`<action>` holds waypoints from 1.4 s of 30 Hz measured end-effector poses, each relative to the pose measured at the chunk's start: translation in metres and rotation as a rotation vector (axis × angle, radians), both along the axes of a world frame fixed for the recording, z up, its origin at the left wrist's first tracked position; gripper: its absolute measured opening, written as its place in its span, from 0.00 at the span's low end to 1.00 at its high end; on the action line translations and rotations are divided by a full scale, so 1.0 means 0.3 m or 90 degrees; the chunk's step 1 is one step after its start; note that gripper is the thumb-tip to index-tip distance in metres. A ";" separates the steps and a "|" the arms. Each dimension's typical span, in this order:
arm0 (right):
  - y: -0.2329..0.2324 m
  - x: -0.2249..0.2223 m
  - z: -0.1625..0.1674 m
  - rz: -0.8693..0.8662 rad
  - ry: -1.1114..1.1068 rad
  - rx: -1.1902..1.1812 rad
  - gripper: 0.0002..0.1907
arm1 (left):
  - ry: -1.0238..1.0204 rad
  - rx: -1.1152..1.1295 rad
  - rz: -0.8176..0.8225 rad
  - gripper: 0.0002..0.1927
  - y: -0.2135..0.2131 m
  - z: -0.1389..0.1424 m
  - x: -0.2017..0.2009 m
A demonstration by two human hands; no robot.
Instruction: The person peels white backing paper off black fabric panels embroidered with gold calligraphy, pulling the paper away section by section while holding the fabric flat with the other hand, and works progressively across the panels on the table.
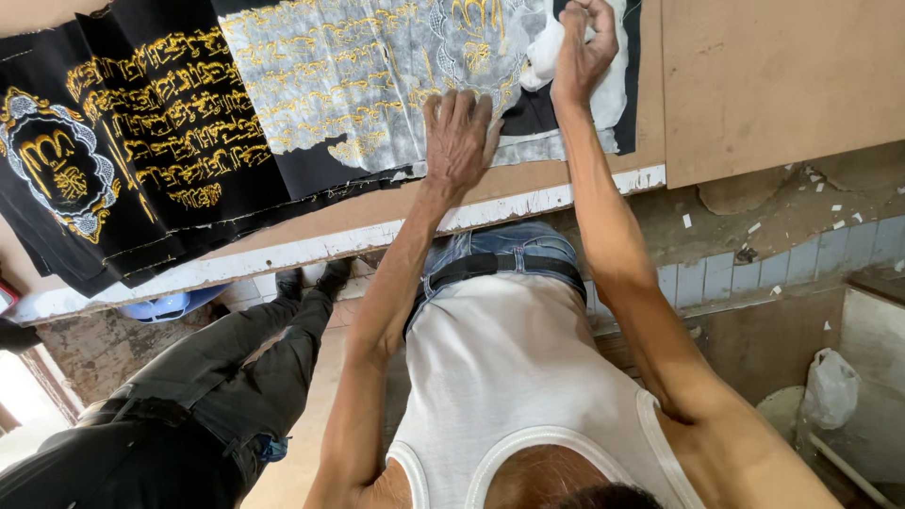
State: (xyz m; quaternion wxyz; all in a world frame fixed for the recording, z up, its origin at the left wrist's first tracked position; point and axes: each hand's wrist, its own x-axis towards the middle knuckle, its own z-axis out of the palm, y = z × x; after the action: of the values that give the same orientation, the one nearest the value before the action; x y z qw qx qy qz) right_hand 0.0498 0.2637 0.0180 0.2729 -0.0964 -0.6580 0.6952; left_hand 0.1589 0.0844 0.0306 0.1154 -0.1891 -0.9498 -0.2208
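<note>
Pressing white backing sheet (330, 75) w/ left hand (459, 141), right hand (584, 42) bunching white wad (545, 52).

A worn workshop corner, as I see it through the head camera.

My landmark is the long brown board worktable with a chipped white-painted edge (528, 203). Beyond its right end runs a cracked, patchy brown wall (801, 203) flecked with white scraps, and under that a band of pale grey-blue square tiles (754, 269). Further down on that side a crumpled white plastic bag (831, 388) sits by a concrete ledge. On the table's near side lies tan floor (325, 377); daylight glares at the far left (19, 396).
</note>
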 end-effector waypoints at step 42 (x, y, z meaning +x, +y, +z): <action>0.092 0.073 -0.139 0.213 0.033 0.249 0.03 | -0.139 -0.098 0.544 0.17 -0.551 -0.140 0.043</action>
State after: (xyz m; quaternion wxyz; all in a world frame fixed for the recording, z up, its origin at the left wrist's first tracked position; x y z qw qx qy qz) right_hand 0.0716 0.2912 -0.0238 0.1843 0.0867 -0.7794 0.5925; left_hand 0.1719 -0.0809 -0.0115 0.0812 0.2369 -0.9629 -0.1004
